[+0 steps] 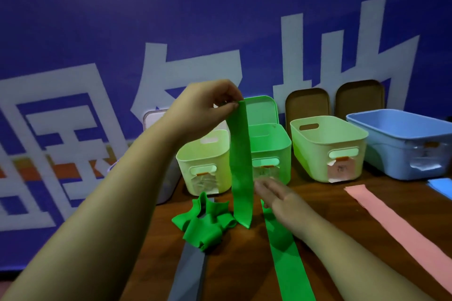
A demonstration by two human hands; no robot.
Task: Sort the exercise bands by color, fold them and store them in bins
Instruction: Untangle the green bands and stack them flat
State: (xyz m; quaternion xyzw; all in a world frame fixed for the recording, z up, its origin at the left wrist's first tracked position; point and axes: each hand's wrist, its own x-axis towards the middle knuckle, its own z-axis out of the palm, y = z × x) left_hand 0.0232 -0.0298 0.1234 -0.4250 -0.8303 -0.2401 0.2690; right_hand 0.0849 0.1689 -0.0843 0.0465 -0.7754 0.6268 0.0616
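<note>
Left hand [205, 107] was raised over the table [330, 205], thumb and fingertips pinching the top end of a green band [241, 166], other fingers curled in. The band hung straight down in front of the bins. Its lower end was a fold at the tabletop, touching or just off it, couldn't tell which. Right hand [278, 199] was low, just right of the band's lower half, palm down, fingers straight and close together, pointing at the band. It was motion-blurred, so couldn't tell if the fingertips touched the band. That hand sat over the far end of a green strip [286, 259] lying flat and running toward the camera; couldn't tell if it joined the hanging band. Left of the fold, a bunched band [203, 226], also green, lay in a heap on the far end of a flat grey band [189, 273]. Pink band [403, 234] lay flat at right, well apart from the greens, and a corner of a blue band [442, 184] showed at the right edge. Bins behind, left to right: white bin [168, 186] mostly hidden by the left forearm, pale bin [184, 168], green bin [283, 154] with green lid [260, 107] upright behind it, second pale bin [310, 159], blue bin [391, 154]. Two brown lids [308, 102] leaned on the blue wall [97, 19]. Paper labels [338, 166] on the bin fronts were illegible.
</note>
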